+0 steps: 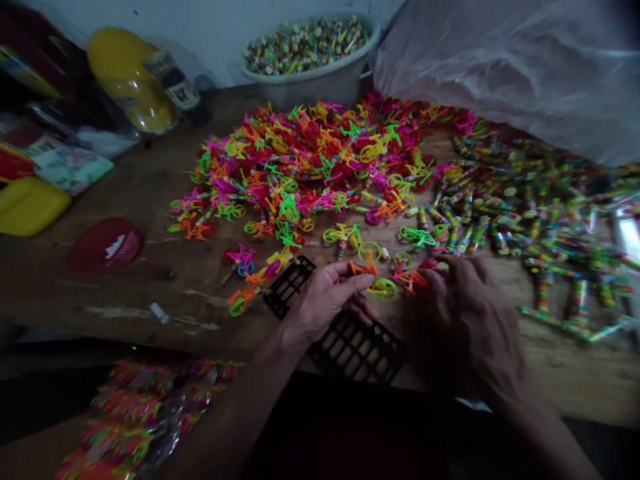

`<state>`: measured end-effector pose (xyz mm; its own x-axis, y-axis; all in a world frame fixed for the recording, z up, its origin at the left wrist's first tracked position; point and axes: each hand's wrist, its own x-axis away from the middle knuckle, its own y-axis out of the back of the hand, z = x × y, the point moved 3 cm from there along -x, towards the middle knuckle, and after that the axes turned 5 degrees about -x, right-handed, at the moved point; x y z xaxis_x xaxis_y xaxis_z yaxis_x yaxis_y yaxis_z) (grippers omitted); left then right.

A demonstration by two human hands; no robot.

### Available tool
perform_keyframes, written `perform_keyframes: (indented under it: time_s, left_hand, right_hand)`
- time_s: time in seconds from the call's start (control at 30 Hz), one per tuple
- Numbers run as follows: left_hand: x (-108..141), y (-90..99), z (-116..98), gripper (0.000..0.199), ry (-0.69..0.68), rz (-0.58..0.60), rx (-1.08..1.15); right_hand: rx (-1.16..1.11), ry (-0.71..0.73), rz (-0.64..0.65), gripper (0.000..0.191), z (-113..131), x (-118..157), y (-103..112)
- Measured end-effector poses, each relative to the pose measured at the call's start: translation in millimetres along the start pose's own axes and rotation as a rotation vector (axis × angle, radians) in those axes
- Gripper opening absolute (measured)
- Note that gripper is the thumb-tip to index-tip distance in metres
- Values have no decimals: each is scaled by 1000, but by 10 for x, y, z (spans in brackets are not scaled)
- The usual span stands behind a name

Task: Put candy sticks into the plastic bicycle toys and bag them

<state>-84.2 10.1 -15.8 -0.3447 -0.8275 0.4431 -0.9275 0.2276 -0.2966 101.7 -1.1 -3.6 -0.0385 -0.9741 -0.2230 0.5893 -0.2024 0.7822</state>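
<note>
My left hand [325, 297] pinches a small orange plastic toy bicycle [364, 267] with yellow-green wheels between thumb and forefinger. It hovers over a black plastic grid tray [360, 347], which it partly covers. To its right, my right hand [473, 313] is blurred by motion, its fingers bent downward beside an orange and pink toy bicycle [410, 280]. Whether those fingers grip anything is hidden. Beyond both hands spreads a large heap of bright toy bicycles [305, 160], some with candy-filled tubes attached. Loose candy tubes [530, 193] lie in a pile to the right.
A pale tub [310, 83] full of small candy-like pieces stands against the wall. Clear plastic sheeting [500, 67] hangs at the back right. On the left are a red lid-like disc [105, 247], a yellow container [130, 80] and a dark bottle [183, 93]. Bagged toys [125, 413] sit below the table edge.
</note>
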Motion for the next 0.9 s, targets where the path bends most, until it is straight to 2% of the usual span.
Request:
perform_keyframes:
  time_s: [0.1, 0.17, 0.3, 0.37, 0.43, 0.6, 0.77, 0.9]
  left_hand:
    - [5, -18, 1, 20, 37, 89, 71]
    - [-3, -64, 9, 16, 86, 182, 138]
    - [-5, -157, 40, 14, 160, 327, 238]
    - [6, -181, 63, 14, 178, 364, 268]
    - [20, -197, 98, 16, 195, 381, 291]
    - [35, -244, 201, 22, 187, 395, 347]
    - [39, -280, 216, 14, 185, 415, 397]
    - [36, -303, 205, 17, 220, 415, 326]
  right_hand:
    - [-257, 152, 94, 31, 55, 29, 45]
    - [-434, 183, 184, 26, 85, 57, 61]
    - [-766, -54, 231, 12, 77, 94, 58]
    - [-866, -121, 249, 9, 72, 119, 37]
    - [-915, -106, 248, 9, 78, 147, 21]
    - [-926, 37, 217, 14, 129, 228, 17]
    - [-853, 15, 53, 17, 43, 294, 122]
    - [-826, 31, 123, 17, -20, 328, 118]
